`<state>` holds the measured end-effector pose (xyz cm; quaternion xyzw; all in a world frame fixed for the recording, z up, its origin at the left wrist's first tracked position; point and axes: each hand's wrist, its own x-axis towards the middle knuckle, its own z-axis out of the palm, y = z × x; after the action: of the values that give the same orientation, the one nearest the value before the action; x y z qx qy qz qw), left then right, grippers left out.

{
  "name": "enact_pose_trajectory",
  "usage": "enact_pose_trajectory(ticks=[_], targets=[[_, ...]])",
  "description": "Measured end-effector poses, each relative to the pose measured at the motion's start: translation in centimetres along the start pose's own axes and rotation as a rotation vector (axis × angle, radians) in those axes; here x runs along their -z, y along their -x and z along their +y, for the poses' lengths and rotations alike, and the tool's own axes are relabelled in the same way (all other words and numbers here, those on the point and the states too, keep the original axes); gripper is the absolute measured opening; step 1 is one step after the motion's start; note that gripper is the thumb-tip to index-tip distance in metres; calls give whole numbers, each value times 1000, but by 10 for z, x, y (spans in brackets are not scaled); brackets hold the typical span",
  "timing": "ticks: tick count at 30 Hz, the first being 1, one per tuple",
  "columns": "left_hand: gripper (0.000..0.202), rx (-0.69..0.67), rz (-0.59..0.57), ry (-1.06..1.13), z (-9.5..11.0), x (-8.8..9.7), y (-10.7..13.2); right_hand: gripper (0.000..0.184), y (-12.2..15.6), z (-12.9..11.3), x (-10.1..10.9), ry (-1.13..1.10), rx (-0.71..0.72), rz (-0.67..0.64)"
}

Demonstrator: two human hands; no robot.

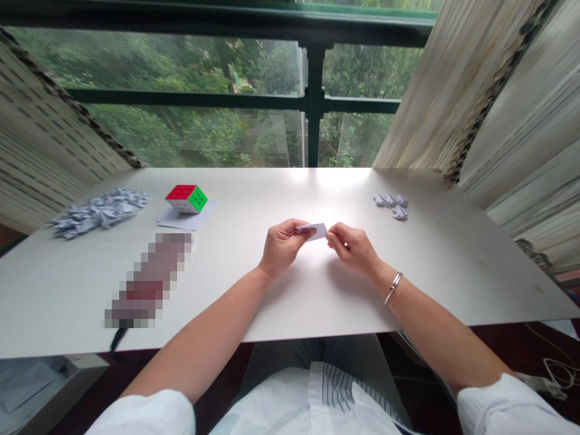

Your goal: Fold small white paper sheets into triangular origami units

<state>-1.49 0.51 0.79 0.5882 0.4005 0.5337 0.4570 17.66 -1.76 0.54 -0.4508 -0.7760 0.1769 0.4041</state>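
A small folded piece of white paper (319, 231) is held above the middle of the white table. My left hand (284, 241) is closed on its left part, with the thumb lying across the paper. My right hand (350, 243) has its fingertips pinched at the paper's right edge, and a silver bracelet (394, 287) circles that wrist. Part of the paper is hidden behind the left thumb and fingers. Several small folded paper pieces (392, 202) sit farther back to the right of my right hand.
A large pile of folded paper pieces (102, 211) lies at the back left of the table (217, 284). Beside it a puzzle cube (185, 199) rests on white paper sheets (206, 212). A blurred-out long object (149, 281) lies nearer me. Curtains (421, 90) flank the window.
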Motion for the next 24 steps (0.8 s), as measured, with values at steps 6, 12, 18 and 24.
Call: enact_pose_trajectory(ticks=[6, 12, 18, 24], targets=[[26, -4, 31, 29, -1, -1, 1, 26, 3, -3, 6, 149, 67, 53], [19, -120, 20, -107, 0, 2, 3, 18, 4, -7, 6, -37, 21, 209], [18, -195, -47, -213, 5, -1, 9, 15, 3, -6, 1, -82, 68, 162], [18, -151, -27, 24, 2, -3, 5, 13, 2, 2, -2, -22, 72, 179]])
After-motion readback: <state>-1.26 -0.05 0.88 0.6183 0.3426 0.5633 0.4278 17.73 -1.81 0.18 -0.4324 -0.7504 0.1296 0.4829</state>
